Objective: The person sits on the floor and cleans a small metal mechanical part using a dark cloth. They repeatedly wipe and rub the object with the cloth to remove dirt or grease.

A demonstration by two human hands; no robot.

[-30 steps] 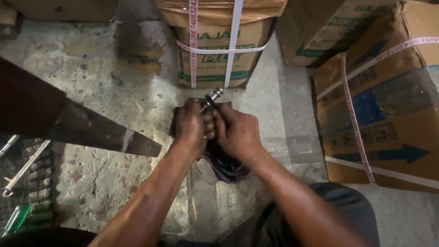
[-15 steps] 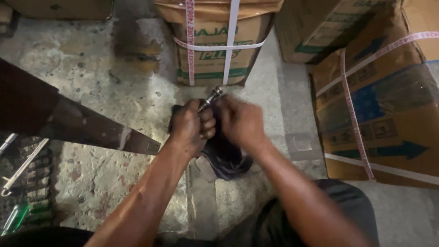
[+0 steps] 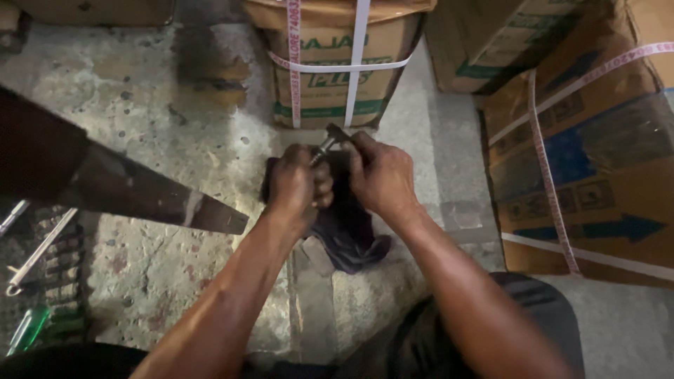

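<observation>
STEP: wiping a small metal part [image 3: 328, 142] over the concrete floor [image 3: 140, 126] | left hand [image 3: 295, 186] clenched on part and dark cloth [image 3: 347, 228] | right hand [image 3: 382, 175] fingers pinching its tip | NEXT, likely: you keep it steady and turn it.

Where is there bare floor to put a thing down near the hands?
Bare concrete floor lies left of the left hand, between the dark plank and the strapped box. A narrower strip runs right of the right hand, before the side boxes. It is crowded at the dark cloth and metal part, and by the tools far left.
</observation>
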